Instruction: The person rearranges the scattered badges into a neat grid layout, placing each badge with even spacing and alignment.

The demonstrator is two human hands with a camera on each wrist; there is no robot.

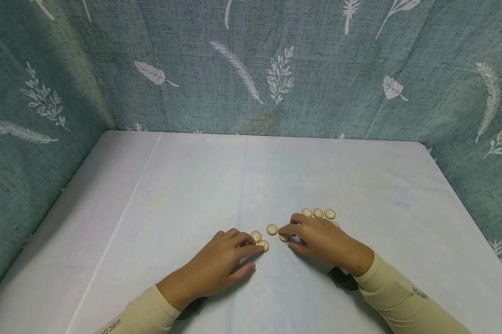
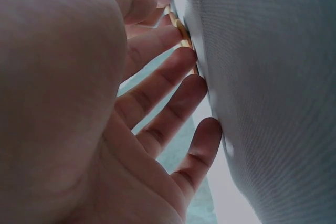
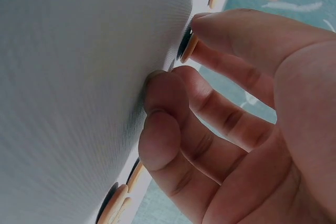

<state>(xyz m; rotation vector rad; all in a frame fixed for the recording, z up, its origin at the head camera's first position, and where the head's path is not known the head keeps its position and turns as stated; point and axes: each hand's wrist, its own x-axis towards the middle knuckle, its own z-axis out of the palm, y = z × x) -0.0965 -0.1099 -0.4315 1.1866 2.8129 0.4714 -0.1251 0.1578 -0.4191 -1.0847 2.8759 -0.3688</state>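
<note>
Round, pale wooden-looking buttons lie on the white cloth. My left hand (image 1: 219,260) rests low over the cloth, its fingers extended and spread. Its index fingertip touches the nearer button (image 1: 266,246); another button (image 1: 256,236) lies just beyond, against that one. In the left wrist view the fingertips (image 2: 210,127) meet the cloth. My right hand (image 1: 324,239) pinches a button (image 1: 284,238) between thumb and index finger. That same button (image 3: 190,49) appears edge-on at the thumb tip in the right wrist view, the other fingers curled beneath. Between the hands lies a single button (image 1: 272,229).
Beyond the right hand sits a row of buttons (image 1: 318,213), with one more button (image 1: 336,224) partly hidden by that hand. The white cloth (image 1: 184,185) covers the table. Green leaf-patterned curtains (image 1: 201,69) enclose the back and both sides.
</note>
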